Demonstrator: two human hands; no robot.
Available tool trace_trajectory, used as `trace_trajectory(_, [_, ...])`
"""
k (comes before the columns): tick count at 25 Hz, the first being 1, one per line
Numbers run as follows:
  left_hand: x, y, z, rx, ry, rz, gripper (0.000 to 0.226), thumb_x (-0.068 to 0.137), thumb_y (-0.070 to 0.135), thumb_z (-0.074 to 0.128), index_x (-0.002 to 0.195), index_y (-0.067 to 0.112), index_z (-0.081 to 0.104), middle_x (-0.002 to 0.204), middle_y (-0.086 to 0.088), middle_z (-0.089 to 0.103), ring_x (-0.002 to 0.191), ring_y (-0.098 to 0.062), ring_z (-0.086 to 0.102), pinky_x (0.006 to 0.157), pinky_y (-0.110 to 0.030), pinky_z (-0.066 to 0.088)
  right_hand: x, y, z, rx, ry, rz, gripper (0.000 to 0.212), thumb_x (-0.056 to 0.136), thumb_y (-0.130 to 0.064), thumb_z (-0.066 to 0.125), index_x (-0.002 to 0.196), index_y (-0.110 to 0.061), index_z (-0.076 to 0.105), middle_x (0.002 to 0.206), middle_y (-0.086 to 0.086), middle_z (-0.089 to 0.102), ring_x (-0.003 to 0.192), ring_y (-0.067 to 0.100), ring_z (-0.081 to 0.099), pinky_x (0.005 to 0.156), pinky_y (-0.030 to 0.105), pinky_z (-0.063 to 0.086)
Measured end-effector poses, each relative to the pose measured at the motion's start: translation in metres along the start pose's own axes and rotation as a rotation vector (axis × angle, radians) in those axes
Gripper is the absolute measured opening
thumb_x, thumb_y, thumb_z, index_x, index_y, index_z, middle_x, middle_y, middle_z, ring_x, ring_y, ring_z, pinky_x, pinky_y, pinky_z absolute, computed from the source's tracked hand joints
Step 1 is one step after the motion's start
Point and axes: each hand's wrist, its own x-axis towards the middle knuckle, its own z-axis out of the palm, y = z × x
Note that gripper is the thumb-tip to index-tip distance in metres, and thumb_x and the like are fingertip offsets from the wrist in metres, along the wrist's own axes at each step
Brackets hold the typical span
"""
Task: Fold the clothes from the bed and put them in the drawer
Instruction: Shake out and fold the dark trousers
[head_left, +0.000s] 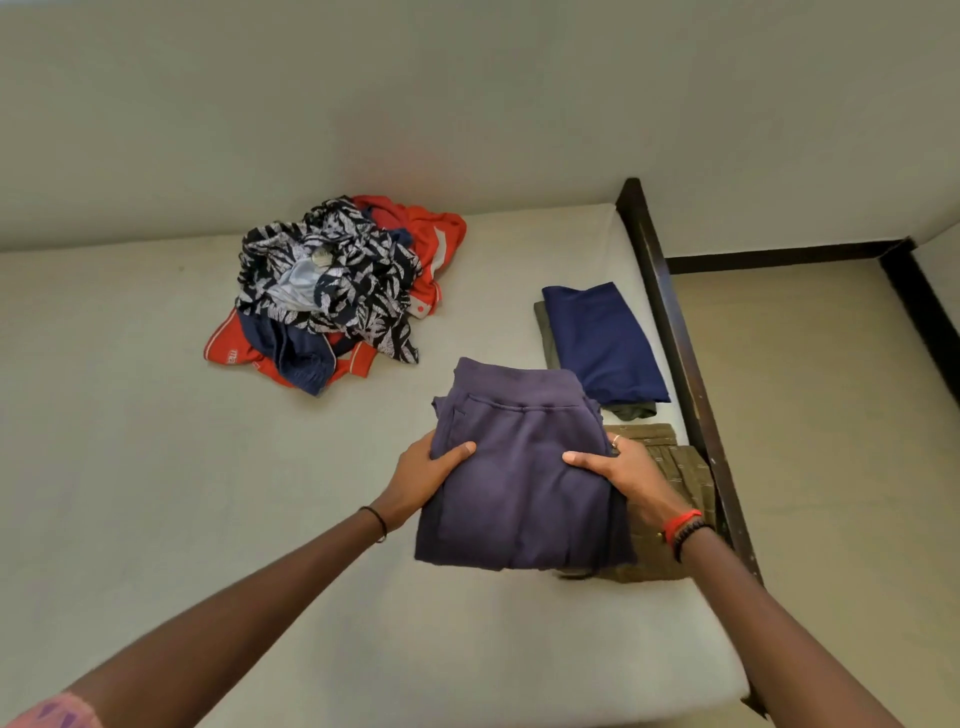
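A folded purple garment (519, 488) with its waistband at the far end is held just above the grey bed (156, 467). My left hand (423, 475) grips its left edge, thumb on top and fingers under. My right hand (626, 475) grips its right edge the same way. Under the garment's right side lies a folded olive patterned piece (680, 467). Farther back, a folded navy garment (602, 343) rests on a folded grey-green one (631, 411). An unfolded pile (337, 286) of leaf-print, red and navy clothes sits at the back of the bed.
The bed's dark wooden frame (675, 338) runs along its right side, with tan floor (831, 415) beyond it. A pale wall (415, 104) stands behind the bed. No drawer is in view.
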Motion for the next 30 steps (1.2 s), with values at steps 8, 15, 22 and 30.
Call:
trace_trajectory(8, [-0.007, 0.014, 0.132, -0.115, -0.129, 0.019, 0.049, 0.087, 0.044, 0.063, 0.131, 0.028, 0.051, 0.124, 0.012, 0.061, 0.112, -0.009, 0.058, 0.097, -0.026, 0.048, -0.026, 0.019, -0.134, -0.151, 0.008, 0.114, 0.037, 0.074, -0.025, 0.079, 0.102, -0.017, 0.057, 0.096, -0.003, 0.063, 0.081, 0.008, 0.059, 0.061, 0.018, 0.044])
trace_trajectory(15, [0.052, -0.032, 0.176, 0.015, -0.153, -0.063, 0.049, 0.091, 0.03, 0.061, 0.136, 0.016, 0.049, 0.13, -0.002, 0.059, 0.118, -0.022, 0.056, 0.102, -0.037, 0.045, 0.027, 0.096, -0.146, -0.038, 0.11, 0.151, 0.055, 0.083, -0.008, 0.07, 0.133, -0.005, 0.048, 0.121, 0.007, 0.059, 0.092, 0.016, 0.056, 0.085, 0.027, 0.045])
trace_trajectory(22, [0.092, -0.052, 0.186, 0.158, -0.117, -0.208, 0.046, 0.09, 0.027, 0.063, 0.13, 0.008, 0.05, 0.13, -0.012, 0.057, 0.117, -0.03, 0.054, 0.101, -0.037, 0.044, 0.063, 0.131, -0.138, -0.1, 0.244, 0.142, 0.046, 0.081, -0.008, 0.072, 0.124, -0.003, 0.057, 0.12, 0.016, 0.063, 0.098, 0.023, 0.057, 0.088, 0.031, 0.045])
trace_trajectory(30, [0.073, -0.039, 0.169, 0.329, -0.214, -0.298, 0.044, 0.093, 0.035, 0.057, 0.127, 0.008, 0.047, 0.127, -0.011, 0.056, 0.109, -0.024, 0.055, 0.093, -0.03, 0.046, 0.047, 0.129, -0.124, -0.37, 0.434, 0.191, 0.062, 0.08, -0.019, 0.074, 0.131, 0.0, 0.046, 0.126, 0.023, 0.056, 0.116, 0.04, 0.052, 0.098, 0.042, 0.044])
